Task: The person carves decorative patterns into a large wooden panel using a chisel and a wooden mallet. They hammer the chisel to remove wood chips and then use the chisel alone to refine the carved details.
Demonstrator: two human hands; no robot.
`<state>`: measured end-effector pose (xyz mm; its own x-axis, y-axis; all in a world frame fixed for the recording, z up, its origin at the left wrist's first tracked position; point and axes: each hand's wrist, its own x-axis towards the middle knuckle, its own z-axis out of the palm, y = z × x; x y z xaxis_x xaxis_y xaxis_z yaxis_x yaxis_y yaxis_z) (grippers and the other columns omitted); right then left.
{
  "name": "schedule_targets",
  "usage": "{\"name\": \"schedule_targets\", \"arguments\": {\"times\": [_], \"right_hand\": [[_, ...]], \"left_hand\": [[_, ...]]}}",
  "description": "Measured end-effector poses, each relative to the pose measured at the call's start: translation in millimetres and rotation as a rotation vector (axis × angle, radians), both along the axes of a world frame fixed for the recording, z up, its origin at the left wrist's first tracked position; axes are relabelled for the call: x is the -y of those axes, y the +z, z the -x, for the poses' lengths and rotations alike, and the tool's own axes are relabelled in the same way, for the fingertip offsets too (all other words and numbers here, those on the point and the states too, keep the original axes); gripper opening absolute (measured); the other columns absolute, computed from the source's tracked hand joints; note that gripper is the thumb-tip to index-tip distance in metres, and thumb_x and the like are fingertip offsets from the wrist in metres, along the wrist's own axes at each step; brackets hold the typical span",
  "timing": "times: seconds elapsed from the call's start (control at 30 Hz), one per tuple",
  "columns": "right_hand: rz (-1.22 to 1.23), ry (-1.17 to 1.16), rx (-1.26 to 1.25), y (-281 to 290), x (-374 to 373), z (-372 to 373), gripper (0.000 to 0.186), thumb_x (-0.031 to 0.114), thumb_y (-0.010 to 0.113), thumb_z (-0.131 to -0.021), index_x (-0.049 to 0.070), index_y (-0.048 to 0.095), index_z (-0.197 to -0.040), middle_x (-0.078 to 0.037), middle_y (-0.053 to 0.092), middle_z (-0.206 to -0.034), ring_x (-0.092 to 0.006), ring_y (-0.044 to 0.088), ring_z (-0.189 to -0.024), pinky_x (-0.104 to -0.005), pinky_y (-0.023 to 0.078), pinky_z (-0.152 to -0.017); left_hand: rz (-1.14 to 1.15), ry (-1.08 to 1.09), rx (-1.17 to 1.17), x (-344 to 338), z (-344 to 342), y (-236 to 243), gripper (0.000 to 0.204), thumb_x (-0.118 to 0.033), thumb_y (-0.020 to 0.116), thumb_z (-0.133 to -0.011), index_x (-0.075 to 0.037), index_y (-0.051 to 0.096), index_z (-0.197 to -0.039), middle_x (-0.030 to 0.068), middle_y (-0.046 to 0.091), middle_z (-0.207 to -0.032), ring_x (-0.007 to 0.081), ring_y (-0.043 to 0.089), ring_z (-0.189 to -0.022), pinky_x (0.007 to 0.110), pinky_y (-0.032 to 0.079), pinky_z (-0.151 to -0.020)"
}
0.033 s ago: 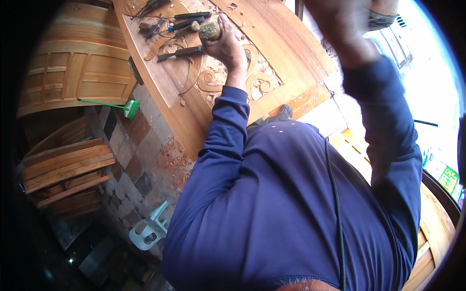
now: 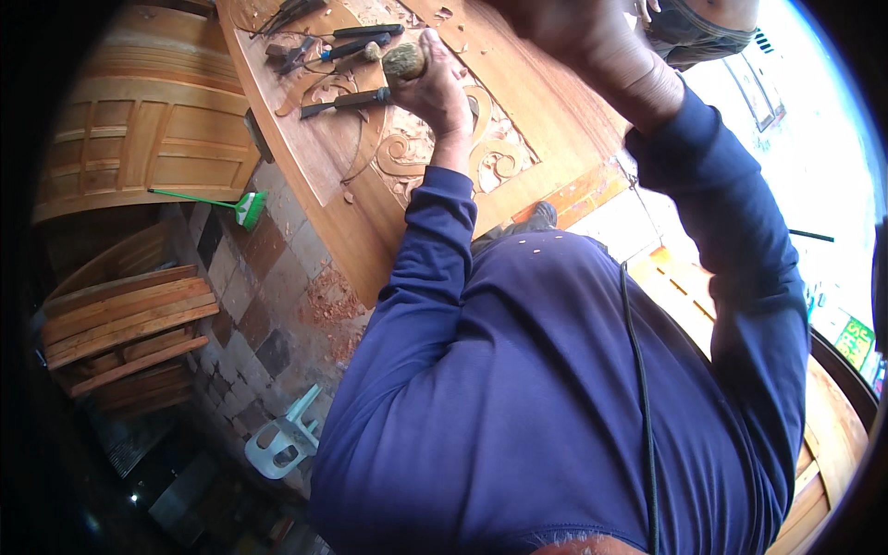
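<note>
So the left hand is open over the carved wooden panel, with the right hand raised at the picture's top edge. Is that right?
Not quite: the head view shows the left hand closed around a rough-ended handle over the carved wooden panel, not open. The right hand is raised at the top edge, as you say.

green sign [image 2: 853, 343], far right, yellow characters [image 2: 858, 334], wording seemingly too blurred

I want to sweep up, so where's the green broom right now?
In the head view, the green broom is left of the carved board, by the panelled door's lower edge, with floor tiles around its head.
</note>
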<state>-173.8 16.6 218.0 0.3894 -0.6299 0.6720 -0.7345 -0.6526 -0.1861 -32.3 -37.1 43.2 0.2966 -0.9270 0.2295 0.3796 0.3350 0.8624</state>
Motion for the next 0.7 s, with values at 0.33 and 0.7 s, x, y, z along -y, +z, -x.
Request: {"name": "schedule_targets", "arguments": {"times": [0.33,0.7], "right_hand": [[-0.192,-0.035,-0.201,-46.1,-11.5,14.0,0.078,-0.002,0.057,-0.089,0.033,0.044,-0.157,-0.016,0.056,-0.092,-0.0321,0.062,-0.075,-0.0450,0.051,-0.065],[-0.134,-0.343,-0.079,-13.7,-44.9,22.4,0.089,-0.001,0.075,-0.072,0.020,0.048,-0.154,-0.012,0.070,-0.115,-0.0320,0.069,-0.099,-0.0422,0.056,-0.089]], "left_hand": [[0.068,-0.208,0.118,1.6,-29.6,-14.3,0.024,-0.004,0.069,-0.088,-0.004,0.064,-0.064,0.0018,0.062,-0.060,0.0119,0.060,-0.057,0.029,0.049,-0.057],[0.047,-0.220,-0.086,3.5,-23.6,-17.0,0.035,-0.009,0.069,-0.094,-0.010,0.050,-0.065,-0.0023,0.049,-0.052,0.0080,0.045,-0.040,0.025,0.036,-0.041]]}}
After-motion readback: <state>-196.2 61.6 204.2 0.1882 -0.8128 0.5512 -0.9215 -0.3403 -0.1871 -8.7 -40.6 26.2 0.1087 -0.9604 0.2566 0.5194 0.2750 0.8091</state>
